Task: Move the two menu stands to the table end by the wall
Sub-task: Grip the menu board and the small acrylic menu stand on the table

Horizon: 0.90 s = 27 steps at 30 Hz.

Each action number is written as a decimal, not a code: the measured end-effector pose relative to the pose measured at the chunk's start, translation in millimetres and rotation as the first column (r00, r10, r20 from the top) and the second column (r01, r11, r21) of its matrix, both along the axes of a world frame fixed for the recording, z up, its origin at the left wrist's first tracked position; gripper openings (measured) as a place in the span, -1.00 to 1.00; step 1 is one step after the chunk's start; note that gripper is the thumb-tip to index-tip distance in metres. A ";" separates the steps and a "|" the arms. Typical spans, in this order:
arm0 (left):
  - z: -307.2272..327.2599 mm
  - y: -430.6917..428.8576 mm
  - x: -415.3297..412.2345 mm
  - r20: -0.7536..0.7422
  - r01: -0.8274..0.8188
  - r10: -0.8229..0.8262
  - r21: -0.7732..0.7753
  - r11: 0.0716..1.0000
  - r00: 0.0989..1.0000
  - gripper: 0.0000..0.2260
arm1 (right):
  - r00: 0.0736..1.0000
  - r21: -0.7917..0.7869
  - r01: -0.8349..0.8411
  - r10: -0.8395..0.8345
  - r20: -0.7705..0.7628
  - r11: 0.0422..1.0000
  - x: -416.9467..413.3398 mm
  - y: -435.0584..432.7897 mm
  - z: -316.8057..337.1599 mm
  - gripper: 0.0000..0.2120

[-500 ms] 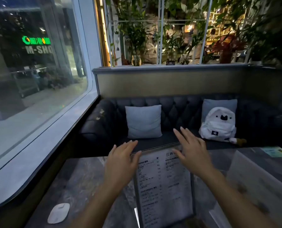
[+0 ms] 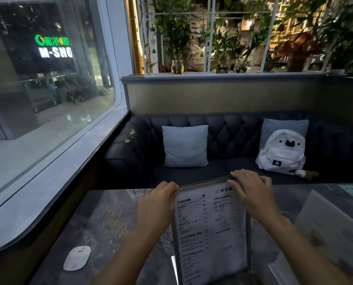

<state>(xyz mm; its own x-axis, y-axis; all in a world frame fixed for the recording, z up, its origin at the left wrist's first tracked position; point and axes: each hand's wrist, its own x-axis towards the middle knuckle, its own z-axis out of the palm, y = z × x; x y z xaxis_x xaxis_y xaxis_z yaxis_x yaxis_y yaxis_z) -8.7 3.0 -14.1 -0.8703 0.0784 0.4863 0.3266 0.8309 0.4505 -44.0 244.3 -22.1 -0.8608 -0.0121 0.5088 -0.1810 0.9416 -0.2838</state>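
A framed menu stand [image 2: 210, 231] with a white printed drinks list stands upright in the middle of the grey marble table [image 2: 109, 219]. My left hand [image 2: 159, 202] curls over its top left corner. My right hand [image 2: 251, 192] lies over its top right edge, fingers wrapped onto the frame. A second menu stand [image 2: 332, 229], pale and seen at an angle, stands to the right, untouched.
A white flat round device [image 2: 77, 258] lies on the table's near left. The window wall [image 2: 48, 140] runs along the left. Across the table is a dark tufted sofa [image 2: 233, 136] with a grey cushion [image 2: 185, 146] and a white backpack [image 2: 281, 153].
Both hands were spread open above the menu stand; now they have come down and closed on its top edge.
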 end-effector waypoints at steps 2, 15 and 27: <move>-0.9 0.2 -3.2 -0.003 -0.014 0.014 0.022 1.000 1.000 -0.89 | 0.999 -0.046 -0.008 0.006 -0.032 0.999 -2.4 -1.9 3.4 -0.76; -3.2 -6.3 -25.5 0.063 -0.012 0.004 0.129 0.992 0.998 -0.87 | 1.000 -0.140 -0.002 -0.001 -0.024 0.990 4.8 1.5 13.8 -0.78; 1.7 -7.3 -32.0 0.178 -0.049 0.020 0.160 0.986 0.984 -0.92 | 0.996 -0.127 0.075 -0.081 -0.040 0.989 15.3 -1.7 12.0 -0.78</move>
